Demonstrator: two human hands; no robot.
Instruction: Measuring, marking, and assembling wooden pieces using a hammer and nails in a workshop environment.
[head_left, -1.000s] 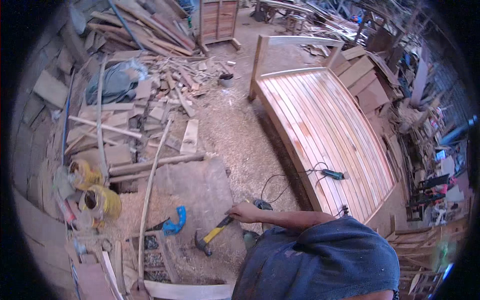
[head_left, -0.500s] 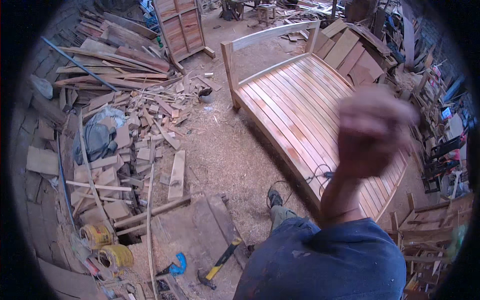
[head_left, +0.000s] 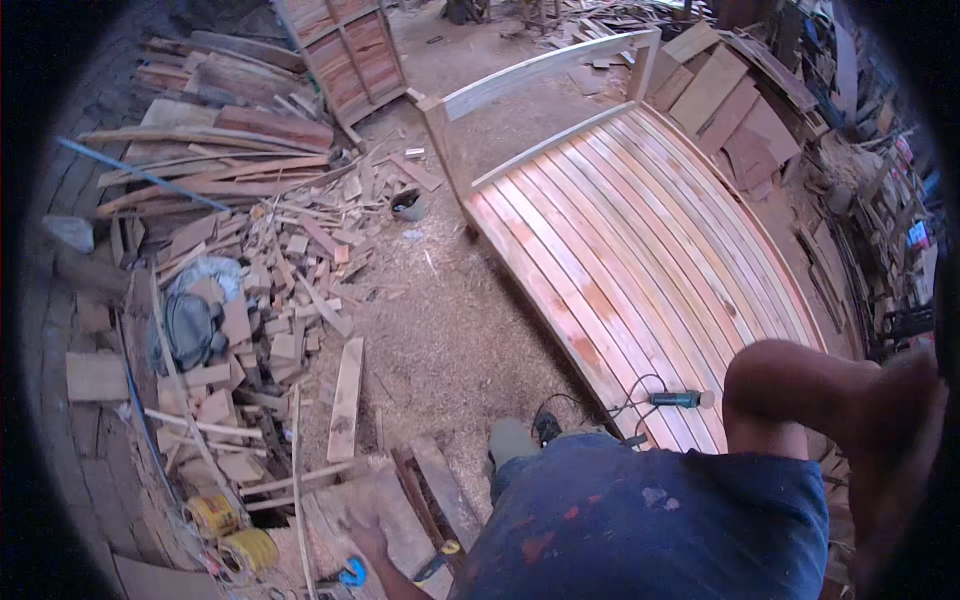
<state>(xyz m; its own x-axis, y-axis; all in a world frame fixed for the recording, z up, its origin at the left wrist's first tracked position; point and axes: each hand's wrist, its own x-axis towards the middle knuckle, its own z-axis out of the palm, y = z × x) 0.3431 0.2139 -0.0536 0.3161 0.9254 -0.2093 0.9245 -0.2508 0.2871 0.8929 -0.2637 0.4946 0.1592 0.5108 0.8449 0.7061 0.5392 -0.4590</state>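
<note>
Hand (head_left: 368,540) near blue handle (head_left: 353,573)

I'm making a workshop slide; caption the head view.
Left hand over a wooden board, a slatted wooden frame to the right.

At three o'clock, my bare raised right hand (head_left: 903,400) is a dark blur, its grip unreadable. At six, the yellow-and-black hammer (head_left: 449,548) shows only partly beside my paint-spotted navy cloth shirt (head_left: 640,520). At eleven, the upper edge crops a reddish-brown, framed wooden panel (head_left: 345,55).
</note>
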